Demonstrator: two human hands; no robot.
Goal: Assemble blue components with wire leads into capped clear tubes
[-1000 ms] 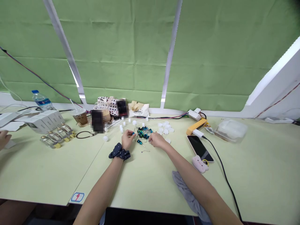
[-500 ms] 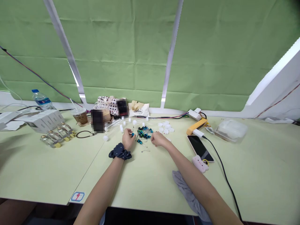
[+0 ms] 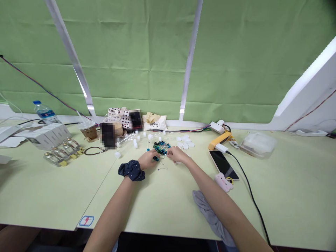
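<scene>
A tangled pile of small shiny blue-green parts with thin stems point(image 3: 161, 147) lies on the table between my hands. My left hand point(image 3: 148, 161), a dark dotted scrunchie at its wrist, reaches to the pile's near left side with its fingers stretched out. Close under those fingers is a loose blue part point(image 3: 155, 158) with a stem. Another blue-green part point(image 3: 148, 149) sits just beyond the left hand, apart from the pile. My right hand point(image 3: 176, 154) is closed at the pile's right edge, its fingertips pinching what appears to be a stem. A thin bent piece point(image 3: 162, 168) lies nearer me.
White round caps point(image 3: 186, 144) and clear tubes with white ends point(image 3: 126, 139) lie behind. To the left stand glass bottles point(image 3: 63, 154), white boxes point(image 3: 48, 134) and a drink cup point(image 3: 88, 131). A phone point(image 3: 224, 165) and a black cable point(image 3: 252, 192) are on the right.
My left hand has let go of a blue-green part, now left on the table, and has shifted toward the pile's near side. My right hand's fingers have moved slightly into the pile's edge.
</scene>
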